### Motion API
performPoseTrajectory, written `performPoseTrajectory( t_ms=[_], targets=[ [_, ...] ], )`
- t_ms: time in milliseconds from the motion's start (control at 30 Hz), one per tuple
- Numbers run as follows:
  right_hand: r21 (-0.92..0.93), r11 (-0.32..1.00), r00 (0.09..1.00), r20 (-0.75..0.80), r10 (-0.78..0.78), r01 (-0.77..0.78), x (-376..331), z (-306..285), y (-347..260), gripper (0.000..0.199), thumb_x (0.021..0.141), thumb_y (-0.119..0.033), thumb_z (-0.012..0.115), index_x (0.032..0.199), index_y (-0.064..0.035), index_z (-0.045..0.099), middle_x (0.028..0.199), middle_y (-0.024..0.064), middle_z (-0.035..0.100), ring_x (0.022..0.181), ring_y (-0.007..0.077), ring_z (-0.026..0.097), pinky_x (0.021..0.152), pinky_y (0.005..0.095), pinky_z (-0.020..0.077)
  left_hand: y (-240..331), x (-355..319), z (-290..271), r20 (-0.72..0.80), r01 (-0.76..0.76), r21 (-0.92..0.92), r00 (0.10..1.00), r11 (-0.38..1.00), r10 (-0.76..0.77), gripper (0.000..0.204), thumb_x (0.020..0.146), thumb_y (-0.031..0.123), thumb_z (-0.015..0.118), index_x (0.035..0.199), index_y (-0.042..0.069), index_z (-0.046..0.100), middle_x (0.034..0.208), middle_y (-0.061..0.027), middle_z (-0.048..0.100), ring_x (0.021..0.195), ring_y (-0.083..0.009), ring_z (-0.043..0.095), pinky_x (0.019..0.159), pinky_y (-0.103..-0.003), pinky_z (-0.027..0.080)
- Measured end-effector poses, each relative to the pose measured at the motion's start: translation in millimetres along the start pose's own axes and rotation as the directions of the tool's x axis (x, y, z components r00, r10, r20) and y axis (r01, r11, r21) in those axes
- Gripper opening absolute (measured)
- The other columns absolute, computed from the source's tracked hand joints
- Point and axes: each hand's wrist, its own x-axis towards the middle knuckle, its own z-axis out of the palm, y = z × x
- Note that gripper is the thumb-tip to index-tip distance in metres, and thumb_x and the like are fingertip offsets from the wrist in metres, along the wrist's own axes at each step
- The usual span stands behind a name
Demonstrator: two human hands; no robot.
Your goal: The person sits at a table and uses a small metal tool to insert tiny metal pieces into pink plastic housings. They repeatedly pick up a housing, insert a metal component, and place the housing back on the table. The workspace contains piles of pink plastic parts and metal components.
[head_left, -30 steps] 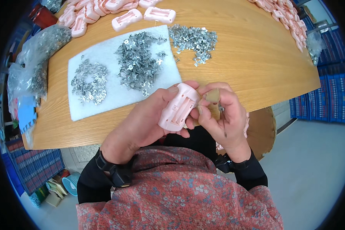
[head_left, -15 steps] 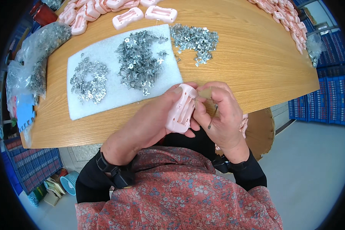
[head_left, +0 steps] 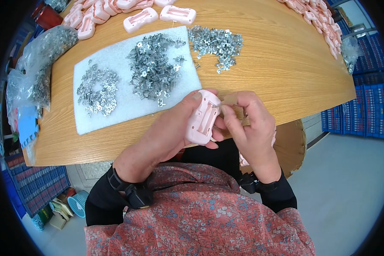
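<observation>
My left hand (head_left: pixel 168 121) is closed around a pink plastic casing (head_left: pixel 195 133), thumb along its upper left side and fingertips showing beneath. A long open battery compartment in the casing faces up. At the casing's upper right edge, my right hand (head_left: pixel 257 134) has its thumb and index finger bent close together. A tan cover (head_left: pixel 231 100) sits on the index fingertip. Whatever lies in that pinch is mostly hidden by the fingers. Beyond the hands, a white foam sheet (head_left: pixel 124 70) carries two piles of small metal contacts, one of flat pieces (head_left: pixel 100 91) and one of bulkier pieces (head_left: pixel 153 64).
Another pile of metal pieces (head_left: pixel 217 45) lies on the wooden table (head_left: pixel 281 64) right of the sheet. Pink casings (head_left: pixel 178 15) are heaped at the far left and far right (head_left: pixel 313 19). A plastic bag of metal parts (head_left: pixel 42 55) rests at left. Blue racks (head_left: pixel 356 111) stand beyond the right edge.
The right fingers have shifted against the casing's upper right edge, and the thin dark metal piece that stuck out below them is now largely hidden. The casing has tilted slightly.
</observation>
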Motion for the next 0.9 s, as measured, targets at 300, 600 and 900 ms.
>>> performPoseTrajectory(
  t_ms=[300, 600, 900],
  targets=[
    [0.438, 0.743, 0.86, 0.325, 0.394, -0.506, 2.2, -5.6, -1.5, 0.019, 0.092, -0.007, 0.069, 0.108, 0.0, 0.061, 0.091, 0.0039, 0.067, 0.082, 0.0051, 0.062, 0.067, 0.0222, 0.0509, -0.7, -3.8, 1.4, 0.034, -0.077, 0.114, 0.997, 0.99, 0.074, 0.052, 0.108, 0.039, 0.027, 0.147, 0.005, 0.033, 0.103, -0.0157, 0.064, 0.082, -0.0239, 0.069, 0.072, -0.035, 0.059],
    [0.536, 0.647, 0.836, 0.42, 0.353, -0.542, 2.1, -1.5, -1.6, 0.024, 0.096, -0.004, 0.063, 0.119, 0.0004, 0.056, 0.102, 0.0051, 0.067, 0.089, 0.0053, 0.061, 0.072, 0.0208, 0.05, 1.5, -7.4, 2.2, 0.052, -0.109, 0.21, 0.994, 0.972, 0.1, 0.056, 0.108, 0.041, 0.027, 0.151, 0.006, 0.027, 0.1, -0.0155, 0.065, 0.08, -0.0248, 0.069, 0.07, -0.034, 0.059],
    [0.614, 0.516, 0.801, 0.478, 0.36, -0.598, -0.7, -0.2, 11.2, 0.029, 0.097, -0.012, 0.064, 0.122, -0.0015, 0.053, 0.098, 0.0011, 0.064, 0.088, 0.0045, 0.057, 0.077, 0.0213, 0.047, 6.2, -10.1, 1.6, 0.013, -0.097, 0.249, 0.995, 0.964, 0.097, 0.051, 0.108, 0.037, 0.03, 0.147, 0.005, 0.035, 0.101, -0.0143, 0.067, 0.085, -0.0215, 0.069, 0.075, -0.033, 0.057]
  ],
)
